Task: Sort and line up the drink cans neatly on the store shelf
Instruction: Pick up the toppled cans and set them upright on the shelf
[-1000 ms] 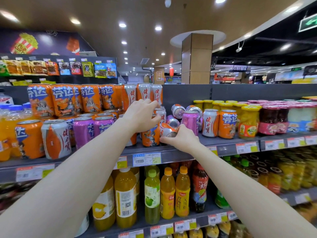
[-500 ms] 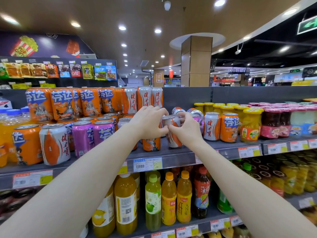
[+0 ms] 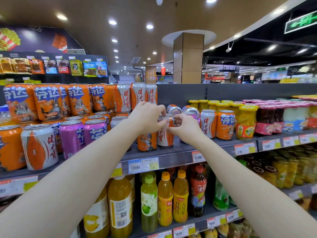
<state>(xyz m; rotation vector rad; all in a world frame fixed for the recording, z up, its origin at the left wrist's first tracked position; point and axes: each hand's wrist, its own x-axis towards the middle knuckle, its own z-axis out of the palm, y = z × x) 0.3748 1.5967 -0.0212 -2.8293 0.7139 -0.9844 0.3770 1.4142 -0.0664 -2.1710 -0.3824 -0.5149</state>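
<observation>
White-and-orange can (image 3: 165, 137) (upright on shelf (image 3: 171, 152)) gripped by both hands (image 3: 148, 117).

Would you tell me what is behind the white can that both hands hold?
Behind the white can, cans lying on their sides show above the hands. Lower down, the left hand and right hand cover the rest.

Upright can (image 3: 165, 134) on shelf (image 3: 171, 152), between hands; toppled cans (image 3: 174, 109) behind

"芬达" on orange cans (image 3: 47, 102); "健力宝" on white cans (image 3: 122, 97)
</observation>
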